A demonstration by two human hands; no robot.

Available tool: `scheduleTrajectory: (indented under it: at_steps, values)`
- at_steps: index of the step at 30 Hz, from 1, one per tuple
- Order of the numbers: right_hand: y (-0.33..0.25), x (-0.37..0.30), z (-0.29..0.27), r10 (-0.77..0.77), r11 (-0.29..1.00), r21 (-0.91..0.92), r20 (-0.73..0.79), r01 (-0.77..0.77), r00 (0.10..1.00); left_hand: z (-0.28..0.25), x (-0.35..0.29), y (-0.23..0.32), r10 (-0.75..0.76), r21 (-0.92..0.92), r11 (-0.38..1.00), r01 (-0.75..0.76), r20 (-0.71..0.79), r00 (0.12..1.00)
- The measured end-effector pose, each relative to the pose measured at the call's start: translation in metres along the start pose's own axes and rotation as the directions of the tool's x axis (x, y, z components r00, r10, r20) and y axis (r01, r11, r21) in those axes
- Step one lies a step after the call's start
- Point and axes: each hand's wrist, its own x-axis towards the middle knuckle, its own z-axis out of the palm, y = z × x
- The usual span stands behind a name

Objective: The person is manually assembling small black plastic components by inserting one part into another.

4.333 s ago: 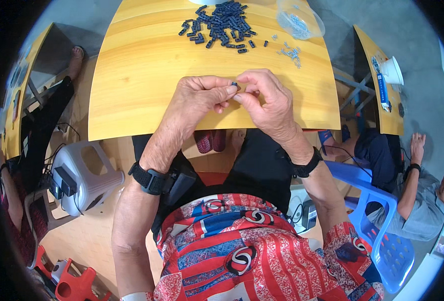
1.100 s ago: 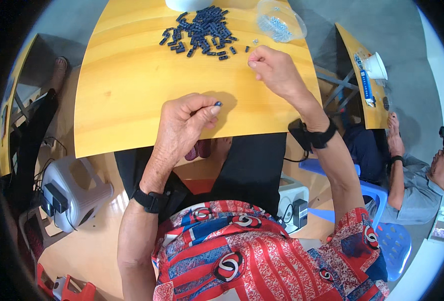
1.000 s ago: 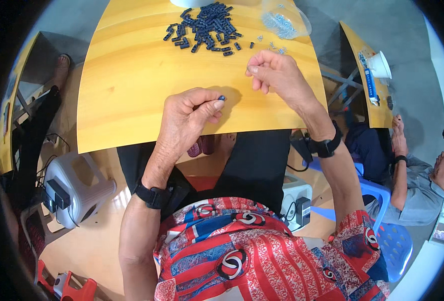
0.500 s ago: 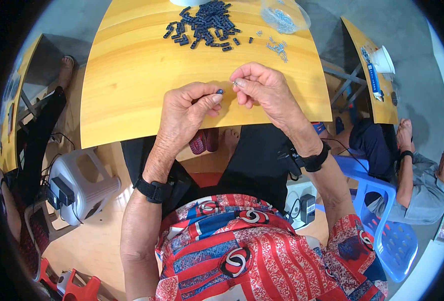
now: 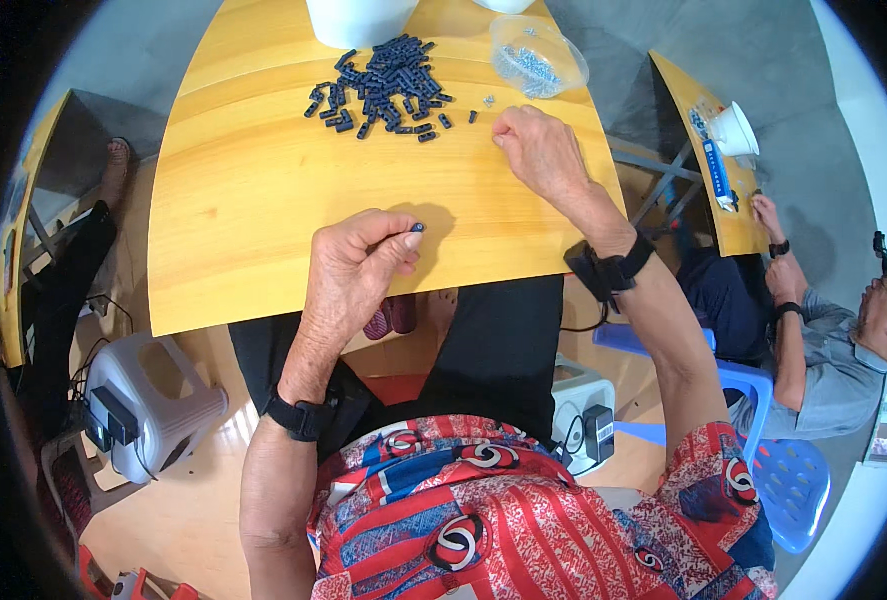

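My left hand (image 5: 358, 262) is closed over the front part of the table, pinching a small dark connector block (image 5: 417, 228) between thumb and fingertips. Farther forward and to the right, my right hand (image 5: 543, 152) reaches down at the tabletop with its fingers curled together. Its fingertips are mostly hidden, and whatever they grip cannot be made out. Just beyond it lie a few tiny silver screws (image 5: 488, 101) and one stray dark block (image 5: 472, 116). A heap of similar black blocks (image 5: 393, 85) spreads across the back of the table.
Behind my right hand stands a clear plastic tub (image 5: 569, 77) with many silver screws in it. A white container (image 5: 361, 24) is behind the heap on the wooden table (image 5: 233, 220). At right, another person (image 5: 823, 345) sits by a second table (image 5: 743, 228).
My right hand has moved forward and right, away from my left hand, over where loose screws lay. My left hand keeps the block. The view has tilted, showing more of the table's far side.
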Motion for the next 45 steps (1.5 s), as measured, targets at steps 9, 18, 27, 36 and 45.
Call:
scheduleTrajectory:
  at_steps: [9, 18, 27, 36, 45]
  values:
    - [-0.003, 0.025, 0.008, 0.043, 0.987, 0.155, -0.053, -0.034, 0.998, 0.002, 0.000, 0.004, 0.017, -0.036, 0.999, -0.018, -0.012, 1.000]
    - [-0.011, 0.037, 0.017, 0.023, 1.000, -0.007, 0.045, -0.023, 0.999, 0.002, -0.001, 0.008, 0.037, 0.002, 0.999, -0.037, 0.009, 0.999]
    - [-0.079, -0.015, -0.038, 0.223, 0.182, 0.869, 0.419, -0.460, 0.880, -0.002, -0.007, 0.009, -0.077, -0.251, 0.965, 0.070, -0.018, 0.997]
    - [-0.110, -0.047, -0.025, 0.181, -0.011, 0.915, 0.397, -0.402, 0.900, 0.005, -0.021, 0.033, -0.082, -0.263, 0.962, 0.075, -0.014, 0.997]
    - [-0.121, -0.048, -0.025, 0.182, 0.211, 0.923, 0.285, -0.320, 0.941, 0.005, -0.027, 0.027, -0.120, -0.308, 0.945, 0.109, -0.017, 0.993]
